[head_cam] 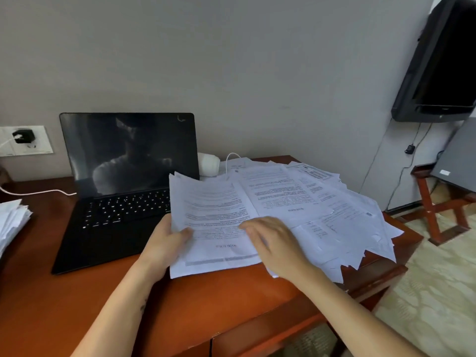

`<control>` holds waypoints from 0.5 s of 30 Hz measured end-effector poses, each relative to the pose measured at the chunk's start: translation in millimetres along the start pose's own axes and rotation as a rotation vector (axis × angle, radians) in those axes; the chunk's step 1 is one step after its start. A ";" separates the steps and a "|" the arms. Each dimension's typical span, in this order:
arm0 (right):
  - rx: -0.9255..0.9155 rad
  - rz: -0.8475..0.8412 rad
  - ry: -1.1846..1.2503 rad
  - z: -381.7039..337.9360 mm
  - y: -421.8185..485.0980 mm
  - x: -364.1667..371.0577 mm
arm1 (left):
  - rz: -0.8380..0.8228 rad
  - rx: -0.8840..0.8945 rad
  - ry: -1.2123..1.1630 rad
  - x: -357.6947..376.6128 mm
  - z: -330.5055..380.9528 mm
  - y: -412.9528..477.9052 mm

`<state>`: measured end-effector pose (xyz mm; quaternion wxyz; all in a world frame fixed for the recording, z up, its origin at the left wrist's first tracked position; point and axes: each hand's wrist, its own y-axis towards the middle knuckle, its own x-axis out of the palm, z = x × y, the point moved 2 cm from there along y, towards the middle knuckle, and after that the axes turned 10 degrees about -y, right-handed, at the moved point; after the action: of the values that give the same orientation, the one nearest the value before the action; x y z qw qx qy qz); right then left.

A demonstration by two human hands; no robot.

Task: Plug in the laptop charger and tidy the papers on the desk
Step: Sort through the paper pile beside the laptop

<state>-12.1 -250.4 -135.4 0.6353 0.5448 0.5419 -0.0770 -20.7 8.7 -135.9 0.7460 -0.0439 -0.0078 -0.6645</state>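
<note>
The left hand (164, 243) grips a thick sheaf (213, 210) of white printed sheets at its left edge, with the thumb lying on top. The right hand (273, 243) rests on the same sheaf with fingers almost straight; it is a little blurred. More loose papers (334, 210) lie fanned over the right part of the smooth red-brown wooden bench (206, 305), their corners hanging over its edge. The flat black laptop (123, 189) stands open just beside them, its screen dark and glossy. The black charger (23, 135) sits in the white wall socket (38, 148), and its thin white cable (38, 193) runs toward the laptop.
</note>
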 end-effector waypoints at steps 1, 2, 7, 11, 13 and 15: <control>0.080 0.071 -0.032 12.7 2.3 -5.7 | 0.031 -0.007 0.012 -0.9 -0.8 0.7; 0.188 0.103 -0.039 27.5 5.1 -12.1 | 0.047 -0.006 0.024 -0.8 -0.8 1.1; 0.557 -0.354 -0.048 77.7 4.6 -28.0 | 0.137 0.093 0.031 -1.3 4.7 -2.3; 0.449 -0.506 -0.168 82.0 -5.2 -25.3 | 0.237 0.170 0.008 -2.2 4.6 0.3; 0.444 -0.551 -0.186 81.3 -4.4 -26.9 | 0.264 0.195 0.011 -2.6 2.9 1.2; 0.416 -0.557 -0.208 81.7 -2.6 -32.1 | 0.274 0.210 0.011 -2.5 1.5 1.9</control>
<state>22.6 -330.6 -127.0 0.5171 0.4831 0.5748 -0.4109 -19.1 11.4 -134.6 0.8300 0.0372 -0.0673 -0.5524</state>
